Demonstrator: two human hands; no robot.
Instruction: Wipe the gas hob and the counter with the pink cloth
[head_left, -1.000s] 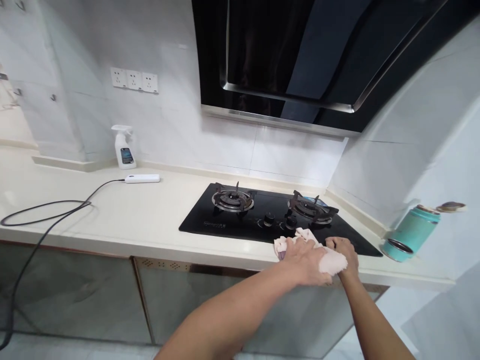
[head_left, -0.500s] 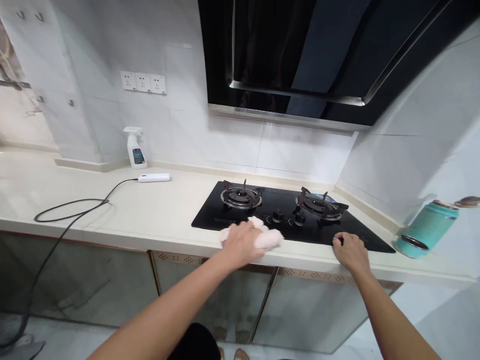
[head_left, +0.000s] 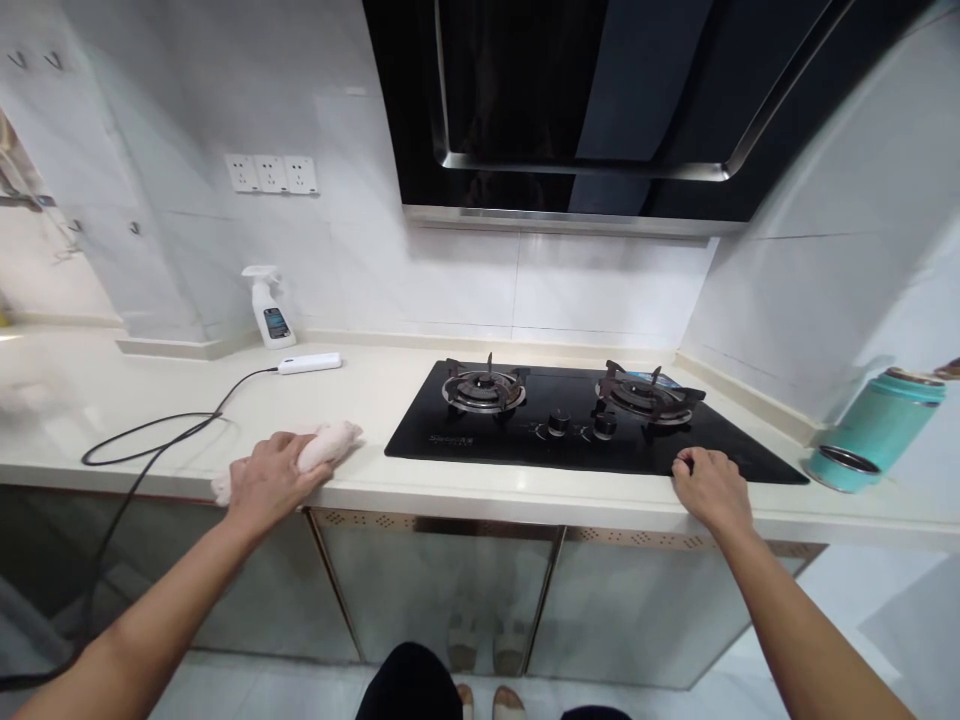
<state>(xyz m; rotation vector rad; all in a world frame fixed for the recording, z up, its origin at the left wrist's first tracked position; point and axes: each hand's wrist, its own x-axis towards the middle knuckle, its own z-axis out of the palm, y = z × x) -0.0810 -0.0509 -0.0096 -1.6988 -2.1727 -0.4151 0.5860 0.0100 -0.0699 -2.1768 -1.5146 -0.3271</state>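
My left hand point(head_left: 271, 482) presses a crumpled pale pink cloth point(head_left: 324, 446) onto the cream countertop point(head_left: 375, 415), close to its front edge and left of the hob. One end of the cloth sticks out past my fingers and another end shows under my hand. My right hand point(head_left: 712, 490) rests on the front right edge of the black glass gas hob point(head_left: 480, 442), its fingers curled and holding nothing. The hob has two burners with dark pan supports and control knobs between them.
A white spray bottle point(head_left: 268, 310) and a white plug-in device point(head_left: 309, 363) with a black cable point(head_left: 150, 440) stand on the counter's left. A black range hood point(head_left: 555, 100) hangs above the hob. A teal flask point(head_left: 877, 430) lies tilted at the right.
My left hand and the cloth have slid left along the counter, off the hob's front edge. My right hand has stayed near the hob's front right edge.
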